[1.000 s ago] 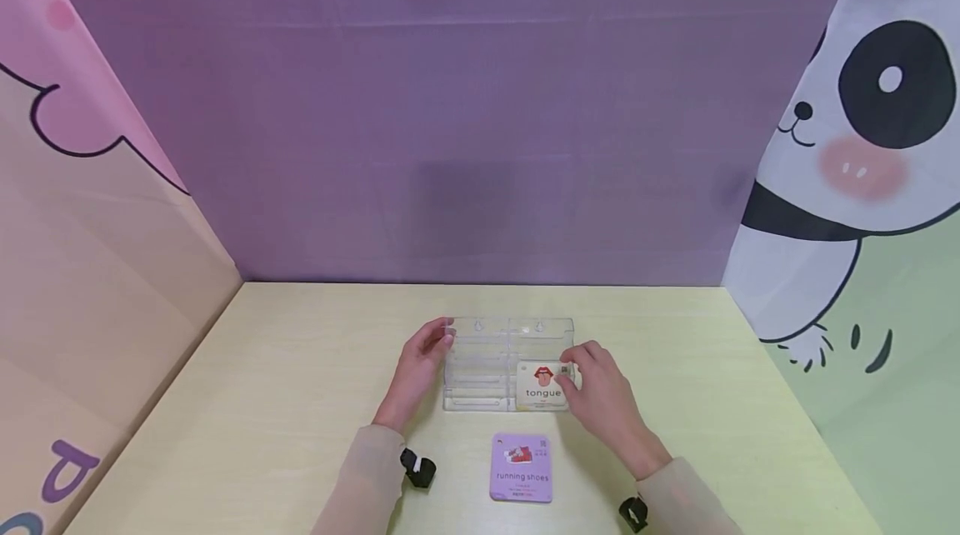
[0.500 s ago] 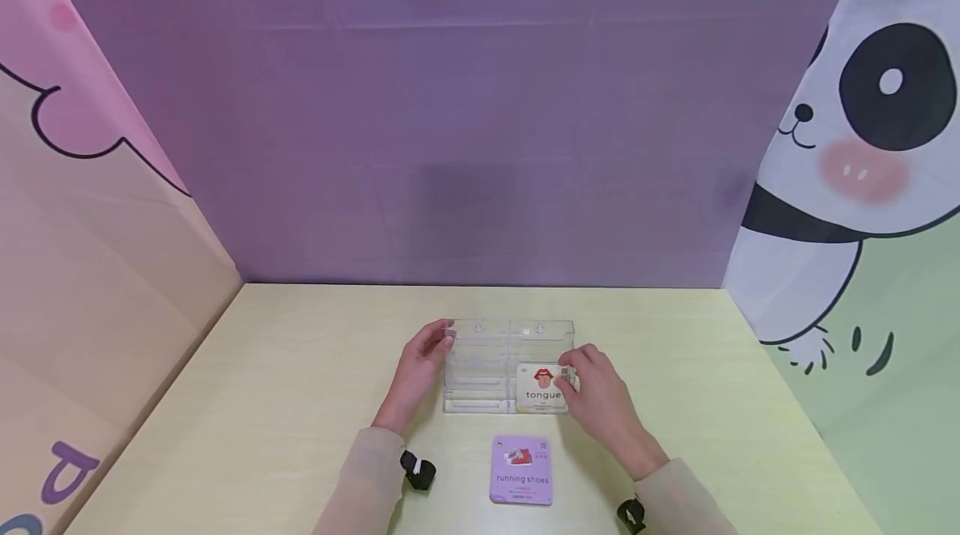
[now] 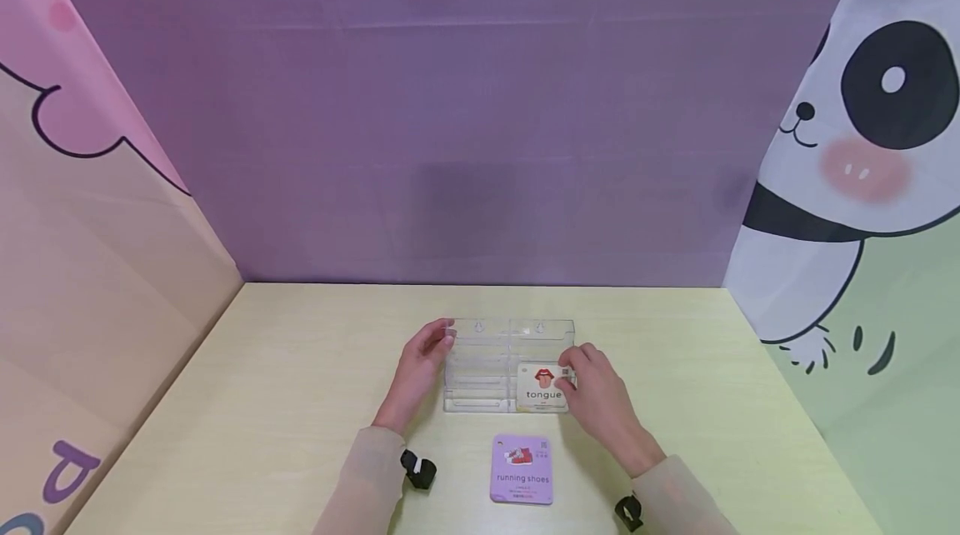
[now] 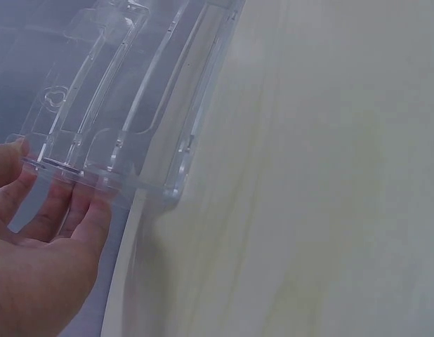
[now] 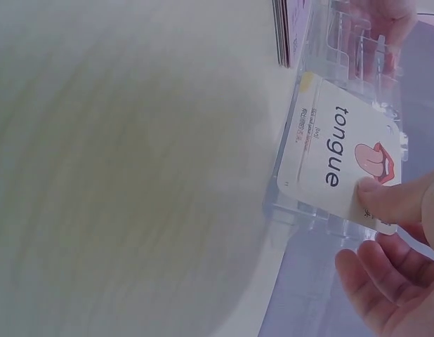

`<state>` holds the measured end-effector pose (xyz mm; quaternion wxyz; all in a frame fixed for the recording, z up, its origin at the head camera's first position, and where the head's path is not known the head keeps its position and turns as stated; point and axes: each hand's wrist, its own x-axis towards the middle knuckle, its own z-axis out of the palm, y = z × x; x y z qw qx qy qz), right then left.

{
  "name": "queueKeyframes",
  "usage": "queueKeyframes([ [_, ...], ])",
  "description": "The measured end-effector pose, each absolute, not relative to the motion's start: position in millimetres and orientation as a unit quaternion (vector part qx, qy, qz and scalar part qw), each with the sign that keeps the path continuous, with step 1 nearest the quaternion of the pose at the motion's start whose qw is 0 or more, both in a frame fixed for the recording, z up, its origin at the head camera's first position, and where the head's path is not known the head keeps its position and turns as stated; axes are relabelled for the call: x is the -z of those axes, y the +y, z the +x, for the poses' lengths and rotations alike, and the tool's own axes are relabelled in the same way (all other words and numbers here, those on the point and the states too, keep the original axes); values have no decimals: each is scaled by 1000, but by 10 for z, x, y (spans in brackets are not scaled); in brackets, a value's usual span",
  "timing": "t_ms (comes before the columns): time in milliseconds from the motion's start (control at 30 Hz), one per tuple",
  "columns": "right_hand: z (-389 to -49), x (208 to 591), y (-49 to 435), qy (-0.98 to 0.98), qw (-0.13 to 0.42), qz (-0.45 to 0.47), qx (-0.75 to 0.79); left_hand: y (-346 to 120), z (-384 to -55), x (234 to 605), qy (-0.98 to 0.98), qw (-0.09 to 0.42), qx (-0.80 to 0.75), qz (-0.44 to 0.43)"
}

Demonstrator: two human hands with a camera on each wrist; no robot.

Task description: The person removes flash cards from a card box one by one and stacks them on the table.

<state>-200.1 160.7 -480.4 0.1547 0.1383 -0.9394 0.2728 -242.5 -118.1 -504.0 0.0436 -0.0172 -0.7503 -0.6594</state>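
A clear plastic card rack [image 3: 477, 368] with two columns of slots stands on the table. My left hand [image 3: 422, 368] grips its left edge, thumb in front and fingers behind, as the left wrist view shows. A white flashcard [image 3: 531, 393] printed "tongue" sits at the bottom right slot of the rack. My right hand [image 3: 603, 402] pinches the card's right edge, thumb on the printed face; in the right wrist view the card [image 5: 329, 140] leans against the rack with its lower edge at the front lip.
A stack of purple cards [image 3: 521, 489], "running shoes" on top, lies in front of the rack. The pale wooden table [image 3: 300, 368] is backed by a purple cloth wall [image 3: 480, 102], with printed cloth at both sides.
Hardly anything differs. My right wrist has shifted very slightly left, while the card, the rack and my left hand stay in place.
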Motion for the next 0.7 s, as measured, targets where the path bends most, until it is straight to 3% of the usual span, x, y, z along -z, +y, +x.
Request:
queueKeyframes([
  [267, -2007, 4787, 1591, -938, 160, 138, -276, -1177, -2426, 5051, -756, 44, 653, -21],
  [700, -2031, 4735, 1614, -926, 114, 126, -336, -1176, -2420, 5033, -750, 49, 660, -21],
])
